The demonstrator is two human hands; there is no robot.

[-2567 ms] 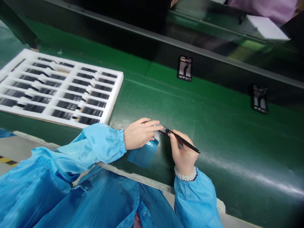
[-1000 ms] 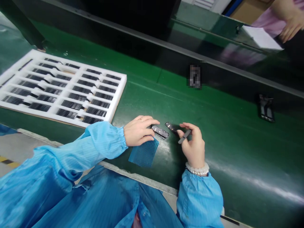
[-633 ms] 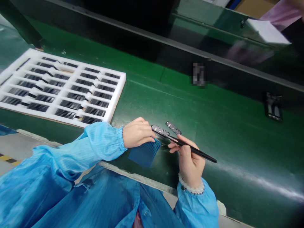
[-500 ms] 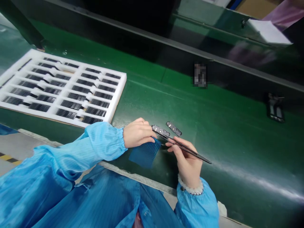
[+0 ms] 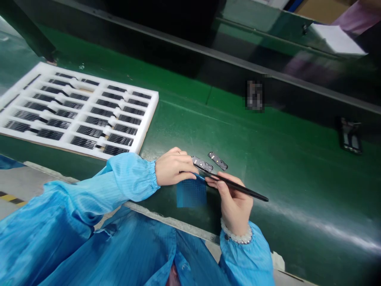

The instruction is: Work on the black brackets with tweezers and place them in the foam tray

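Observation:
My left hand [image 5: 175, 167] has its thumb and fingers pinched on the upper edge of a thin blue sheet [image 5: 191, 194] marked with rows of small dots. The sheet hangs toward the table's front edge. My right hand [image 5: 235, 200] grips black tweezers [image 5: 245, 191]; their tips reach toward the left fingertips, and I cannot make out anything between them. Just beyond the tweezers lies a small dark, flat electronic part [image 5: 203, 163], its left end at my left fingers. A second similar part [image 5: 218, 161] lies flat, slightly farther right, touched by neither hand.
A white foam tray [image 5: 149, 119] with several slots of black strip-like parts stands on the green table [image 5: 184, 119] at left. A dark device [image 5: 351, 137] lies at the far right, and a blurred-out object [image 5: 255, 95] stands farther back. A ledge runs behind.
The blue sheet has swung right, and its upper edge now curls near the tweezers. My right hand and the tweezers have shifted slightly. My left hand has edged a little right.

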